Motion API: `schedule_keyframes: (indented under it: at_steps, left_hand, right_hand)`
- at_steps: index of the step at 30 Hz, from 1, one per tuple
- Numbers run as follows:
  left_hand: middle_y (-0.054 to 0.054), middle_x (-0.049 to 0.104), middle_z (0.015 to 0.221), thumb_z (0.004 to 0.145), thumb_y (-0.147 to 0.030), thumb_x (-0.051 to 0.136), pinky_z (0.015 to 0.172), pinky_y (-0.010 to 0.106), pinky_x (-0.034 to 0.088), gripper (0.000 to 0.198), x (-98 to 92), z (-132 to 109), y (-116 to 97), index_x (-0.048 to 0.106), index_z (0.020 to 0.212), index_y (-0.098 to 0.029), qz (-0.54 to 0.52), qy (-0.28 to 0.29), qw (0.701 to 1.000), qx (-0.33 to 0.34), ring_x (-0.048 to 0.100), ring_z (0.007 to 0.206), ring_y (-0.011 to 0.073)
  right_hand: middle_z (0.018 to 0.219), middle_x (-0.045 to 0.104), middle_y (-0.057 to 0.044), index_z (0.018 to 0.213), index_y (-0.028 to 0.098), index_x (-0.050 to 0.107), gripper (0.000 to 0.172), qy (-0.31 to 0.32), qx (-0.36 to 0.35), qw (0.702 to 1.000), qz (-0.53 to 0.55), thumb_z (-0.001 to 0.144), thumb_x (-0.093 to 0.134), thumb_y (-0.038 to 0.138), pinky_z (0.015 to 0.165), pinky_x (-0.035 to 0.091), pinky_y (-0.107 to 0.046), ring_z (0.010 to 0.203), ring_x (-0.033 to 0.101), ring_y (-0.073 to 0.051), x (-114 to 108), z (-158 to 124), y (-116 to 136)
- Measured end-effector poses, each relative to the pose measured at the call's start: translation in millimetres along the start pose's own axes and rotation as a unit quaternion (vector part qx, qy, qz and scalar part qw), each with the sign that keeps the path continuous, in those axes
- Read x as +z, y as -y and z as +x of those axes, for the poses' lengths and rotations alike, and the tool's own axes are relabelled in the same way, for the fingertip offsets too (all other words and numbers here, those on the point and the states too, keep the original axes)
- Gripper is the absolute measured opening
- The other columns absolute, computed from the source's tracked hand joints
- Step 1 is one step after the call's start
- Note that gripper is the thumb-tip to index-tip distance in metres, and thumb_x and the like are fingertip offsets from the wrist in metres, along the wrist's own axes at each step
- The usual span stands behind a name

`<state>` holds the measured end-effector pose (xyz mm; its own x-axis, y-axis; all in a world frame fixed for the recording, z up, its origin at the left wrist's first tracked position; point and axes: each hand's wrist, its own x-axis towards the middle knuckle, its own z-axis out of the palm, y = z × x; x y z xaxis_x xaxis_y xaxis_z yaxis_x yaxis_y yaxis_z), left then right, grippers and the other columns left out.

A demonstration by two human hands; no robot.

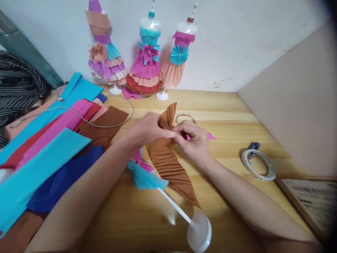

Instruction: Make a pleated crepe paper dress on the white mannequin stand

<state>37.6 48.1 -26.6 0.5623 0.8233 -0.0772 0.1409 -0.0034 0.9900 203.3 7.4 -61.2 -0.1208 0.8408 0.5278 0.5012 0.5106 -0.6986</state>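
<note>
The left hand (147, 131) and right hand (195, 140) both close their fingertips on a brown pleated crepe-paper strip (168, 165), pinching its gathered middle just above the wooden table (231, 116). The pleating looks finished. The strip seems not yet fixed to the white-stemmed miniature dress form (146, 177) lying beside it, which wears only turquoise and pink layers.

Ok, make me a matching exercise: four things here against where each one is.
1. pleated brown paper
2. big white tape roll
3. white round base
4. finished paper dresses

a. lined up against the wall
b. pinched between left hand and right hand
c. flat on the desk, far right
d. nearest the camera, bottom edge

Pairs: 1-b, 2-c, 3-d, 4-a
</note>
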Motion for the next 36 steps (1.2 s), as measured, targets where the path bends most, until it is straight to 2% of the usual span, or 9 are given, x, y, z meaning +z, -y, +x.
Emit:
schedule_keyframes:
  at_steps: [3, 7, 13, 24, 30, 36]
  left_hand:
    - [-0.004, 0.059, 0.066, 0.062, -0.02, 0.068, 0.061, 0.022, 0.04, 0.013, -3.5, -3.5, -5.4, 0.065, 0.073, -0.013, 0.039, 0.006, 0.999, 0.003, 0.052, 0.064, 0.0106]
    - [-0.004, 0.057, 0.065, 0.064, -0.021, 0.069, 0.061, 0.022, 0.038, 0.011, -5.2, -8.0, -15.3, 0.062, 0.069, -0.014, 0.031, 0.016, 0.999, 0.0, 0.051, 0.065, 0.0108]
    - [-0.004, 0.053, 0.059, 0.062, -0.021, 0.068, 0.057, 0.023, 0.034, 0.011, -8.4, -9.9, -22.6, 0.062, 0.065, -0.013, 0.044, -0.004, 0.999, -0.019, 0.048, 0.061, 0.0104]
    - [-0.004, 0.056, 0.059, 0.062, -0.016, 0.067, 0.059, 0.023, 0.036, 0.005, -8.0, -8.9, -16.4, 0.063, 0.064, -0.013, -0.003, 0.014, 1.0, -0.014, 0.049, 0.061, 0.0097]
    - [-0.003, 0.06, 0.061, 0.062, -0.015, 0.068, 0.063, 0.023, 0.039, 0.004, -9.7, -8.9, -16.8, 0.064, 0.064, -0.013, -0.045, 0.043, 0.998, -0.025, 0.052, 0.063, 0.01]
    - [-0.004, 0.06, 0.061, 0.062, -0.014, 0.069, 0.064, 0.023, 0.04, 0.005, -11.5, -9.2, -16.4, 0.065, 0.064, -0.013, -0.056, 0.051, 0.997, -0.019, 0.053, 0.062, 0.0093]
  right_hand:
    - [0.061, 0.058, -0.001, 0.067, 0.021, 0.064, 0.023, 0.01, -0.029, 1.0, -0.009, 0.081, 0.067, 0.038, 0.051, 0.039, -0.028, 0.055, 0.049, -0.013, -1.8, 2.0, 4.4]
    - [0.061, 0.058, -0.002, 0.068, 0.021, 0.063, 0.02, 0.01, -0.049, 0.999, -0.012, 0.083, 0.064, 0.033, 0.052, 0.038, -0.029, 0.055, 0.047, -0.013, -3.8, 3.7, 11.1]
    - [0.056, 0.055, -0.001, 0.064, 0.02, 0.063, 0.024, 0.006, -0.033, 0.999, -0.006, 0.083, 0.064, 0.036, 0.05, 0.036, -0.029, 0.052, 0.046, -0.013, -4.4, 4.5, 19.5]
    - [0.056, 0.055, 0.0, 0.064, 0.019, 0.063, 0.023, 0.014, 0.002, 0.999, 0.034, 0.081, 0.067, 0.034, 0.049, 0.034, -0.027, 0.052, 0.046, -0.012, -3.2, 3.4, 15.2]
    - [0.057, 0.055, 0.0, 0.064, 0.019, 0.063, 0.022, 0.056, 0.028, 0.993, 0.104, 0.081, 0.066, 0.034, 0.049, 0.035, -0.027, 0.052, 0.046, -0.012, -6.5, 4.8, 14.0]
    - [0.062, 0.058, -0.001, 0.073, 0.02, 0.066, 0.012, 0.057, 0.003, 0.991, 0.119, 0.082, 0.062, 0.028, 0.053, 0.039, -0.028, 0.058, 0.05, -0.013, -9.1, 5.3, 10.9]
